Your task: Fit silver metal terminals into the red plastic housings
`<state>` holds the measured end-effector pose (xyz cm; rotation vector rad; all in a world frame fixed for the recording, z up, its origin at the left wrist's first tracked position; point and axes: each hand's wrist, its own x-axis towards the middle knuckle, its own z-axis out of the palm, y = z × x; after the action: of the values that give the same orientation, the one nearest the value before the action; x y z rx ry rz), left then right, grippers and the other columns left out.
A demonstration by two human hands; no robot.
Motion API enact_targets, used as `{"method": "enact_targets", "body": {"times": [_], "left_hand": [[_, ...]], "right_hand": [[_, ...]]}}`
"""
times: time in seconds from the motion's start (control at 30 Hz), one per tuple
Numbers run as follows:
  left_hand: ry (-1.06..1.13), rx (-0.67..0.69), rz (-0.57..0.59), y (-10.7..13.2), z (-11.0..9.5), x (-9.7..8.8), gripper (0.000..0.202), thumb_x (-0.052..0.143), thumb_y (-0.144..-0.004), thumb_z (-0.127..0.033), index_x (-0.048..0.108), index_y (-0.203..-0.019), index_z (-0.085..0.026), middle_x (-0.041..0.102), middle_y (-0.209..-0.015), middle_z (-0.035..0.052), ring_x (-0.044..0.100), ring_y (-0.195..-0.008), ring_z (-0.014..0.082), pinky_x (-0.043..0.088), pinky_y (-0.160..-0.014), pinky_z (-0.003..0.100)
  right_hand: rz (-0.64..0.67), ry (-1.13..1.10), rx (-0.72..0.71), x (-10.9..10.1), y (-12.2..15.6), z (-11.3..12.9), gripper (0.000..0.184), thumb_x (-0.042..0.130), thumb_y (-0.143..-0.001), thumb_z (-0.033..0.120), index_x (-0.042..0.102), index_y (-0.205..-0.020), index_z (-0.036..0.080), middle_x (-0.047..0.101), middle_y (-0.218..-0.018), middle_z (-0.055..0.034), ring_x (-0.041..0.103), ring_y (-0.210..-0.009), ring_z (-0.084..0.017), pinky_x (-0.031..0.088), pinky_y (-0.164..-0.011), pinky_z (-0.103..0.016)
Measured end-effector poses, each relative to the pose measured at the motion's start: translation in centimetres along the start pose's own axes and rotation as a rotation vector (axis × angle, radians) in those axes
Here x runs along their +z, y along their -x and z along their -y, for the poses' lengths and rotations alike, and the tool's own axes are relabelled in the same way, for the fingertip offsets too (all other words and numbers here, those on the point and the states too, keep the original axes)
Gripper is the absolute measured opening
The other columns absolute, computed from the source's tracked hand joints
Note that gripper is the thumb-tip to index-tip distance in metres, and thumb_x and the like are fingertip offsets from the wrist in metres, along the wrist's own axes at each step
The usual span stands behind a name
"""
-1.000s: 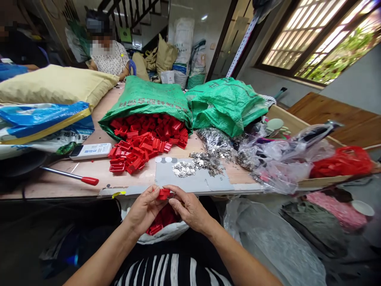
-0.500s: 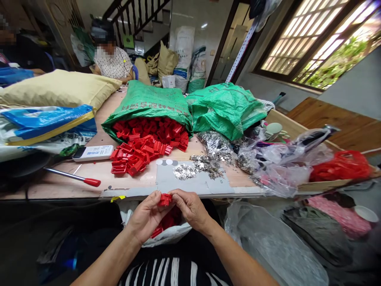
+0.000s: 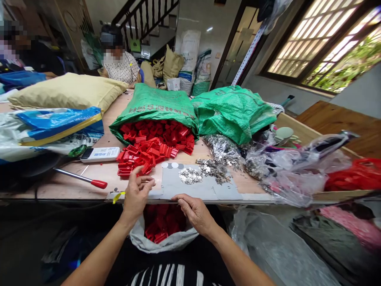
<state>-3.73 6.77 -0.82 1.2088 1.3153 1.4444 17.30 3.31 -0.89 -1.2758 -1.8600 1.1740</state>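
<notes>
At the table's front edge my left hand (image 3: 137,194) is open, its fingers curved and apart with nothing seen in them. Its fingertips are just in front of a heap of red plastic parts (image 3: 143,155) spilling from a green woven sack (image 3: 162,101). To the right, my right hand (image 3: 193,210) has thumb and fingers pinched together; whatever is between them is too small to make out. Small flat silvery metal pieces (image 3: 190,175) lie on a grey sheet (image 3: 175,190) beyond it. Below both hands, a white sack (image 3: 166,245) on my lap holds more red parts (image 3: 163,224).
A red-tipped lever (image 3: 98,183) and a white device (image 3: 100,154) are at left, near a blue-white bag (image 3: 59,123). Plastic bags (image 3: 291,171) crowd the right. A second green sack (image 3: 232,111) lies behind. Two people sit across the table.
The red part that both hands held is gone from them. My left hand has moved up and left toward the red heap; my right hand stays near the table edge, still pinched. The view shifted slightly.
</notes>
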Motion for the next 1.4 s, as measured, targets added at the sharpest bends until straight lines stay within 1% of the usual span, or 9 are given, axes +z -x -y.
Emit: {"method": "enact_targets", "body": {"times": [0.1, 0.23, 0.3, 0.4, 0.67, 0.87, 1.1, 1.23, 1.4], "left_hand": [[0.173, -0.173, -0.029, -1.3, -0.1, -0.1, 0.065, 0.069, -0.072, -0.03, 0.035, -0.127, -0.024, 0.067, -0.086, 0.0003, 0.07, -0.071, 0.0162, 0.053, -0.062, 0.027], [0.281, -0.328, -0.053, -2.1, 0.4, 0.0, 0.061, 0.077, -0.062, -0.029, 0.043, -0.112, -0.022, 0.068, -0.083, -0.0004, 0.07, -0.067, 0.0153, 0.053, -0.061, 0.025], [0.294, -0.336, -0.064, -2.1, 0.7, -0.1, 0.054, 0.078, -0.06, -0.029, 0.046, -0.103, -0.021, 0.068, -0.078, -0.001, 0.069, -0.066, 0.0154, 0.053, -0.06, 0.025], [0.275, -0.32, -0.076, -1.7, 0.8, -0.4, 0.05, 0.078, -0.059, -0.031, 0.047, -0.096, -0.02, 0.07, -0.074, -0.001, 0.069, -0.065, 0.0165, 0.053, -0.058, 0.025], [0.013, -0.249, 0.042, -0.2, 1.6, -1.3, 0.035, 0.072, -0.067, -0.042, 0.053, -0.086, -0.019, 0.066, -0.058, -0.0028, 0.063, -0.059, 0.0153, 0.049, -0.057, 0.025], [-0.215, -0.052, 0.207, 1.6, 1.6, -0.3, 0.024, 0.067, -0.074, -0.042, 0.06, -0.078, -0.019, 0.057, -0.062, -0.0037, 0.049, -0.058, 0.0116, 0.039, -0.055, 0.023], [-0.244, -0.008, 0.315, 3.1, 0.5, 0.7, 0.021, 0.064, -0.077, -0.04, 0.062, -0.071, -0.02, 0.055, -0.072, -0.0016, 0.05, -0.064, 0.0125, 0.041, -0.062, 0.023], [-0.133, -0.067, 0.341, 3.4, 0.3, 1.0, 0.021, 0.065, -0.076, -0.039, 0.061, -0.069, -0.02, 0.051, -0.079, -0.0014, 0.055, -0.07, 0.0118, 0.045, -0.067, 0.022], [0.13, -0.295, 0.375, 3.7, 0.3, 1.6, 0.023, 0.067, -0.076, -0.038, 0.056, -0.072, -0.018, 0.058, -0.099, 0.0008, 0.062, -0.08, 0.0134, 0.051, -0.076, 0.026]], "right_hand": [[-0.008, 0.002, 0.025, -0.2, 0.0, -0.2, 0.036, 0.039, -0.095, 0.043, 0.064, -0.106, 0.02, 0.043, -0.058, 0.0039, 0.039, -0.052, -0.01, 0.032, -0.052, -0.021], [-0.041, 0.032, 0.039, -1.0, 0.2, -0.6, 0.036, 0.038, -0.095, 0.042, 0.064, -0.106, 0.02, 0.046, -0.057, 0.0036, 0.043, -0.052, -0.01, 0.034, -0.053, -0.021], [-0.073, 0.09, 0.037, -1.8, 0.3, -0.8, 0.034, 0.04, -0.095, 0.041, 0.064, -0.107, 0.02, 0.053, -0.061, 0.0021, 0.049, -0.057, -0.012, 0.038, -0.057, -0.022], [-0.148, 0.21, 0.031, -3.6, 0.5, -1.3, 0.029, 0.043, -0.093, 0.037, 0.064, -0.107, 0.022, 0.067, -0.085, -0.0028, 0.06, -0.076, -0.016, 0.043, -0.072, -0.025], [-0.482, 0.653, 0.173, -8.6, -0.7, -4.6, 0.025, 0.05, -0.088, 0.027, 0.062, -0.108, 0.02, 0.068, -0.097, -0.0059, 0.062, -0.086, -0.02, 0.045, -0.077, -0.03], [-0.47, 0.896, 0.258, -9.6, -3.4, -4.4, 0.026, 0.05, -0.088, 0.023, 0.06, -0.112, 0.022, 0.064, -0.105, -0.0065, 0.061, -0.088, -0.019, 0.044, -0.074, -0.028], [-0.425, 0.908, 0.261, -9.6, -4.5, -4.5, 0.014, 0.056, -0.085, 0.025, 0.061, -0.098, 0.023, 0.063, -0.1, -0.0046, 0.06, -0.082, -0.019, 0.039, -0.066, -0.027], [-0.42, 0.881, 0.238, -9.6, -3.6, -4.7, 0.009, 0.053, -0.086, 0.019, 0.059, -0.092, 0.022, 0.065, -0.097, -0.0029, 0.059, -0.085, -0.018, 0.038, -0.067, -0.025], [-0.427, 0.843, 0.231, -9.6, -2.7, -4.8, 0.018, 0.053, -0.085, 0.015, 0.058, -0.101, 0.021, 0.067, -0.094, -0.003, 0.061, -0.084, -0.018, 0.039, -0.068, -0.026]]}}
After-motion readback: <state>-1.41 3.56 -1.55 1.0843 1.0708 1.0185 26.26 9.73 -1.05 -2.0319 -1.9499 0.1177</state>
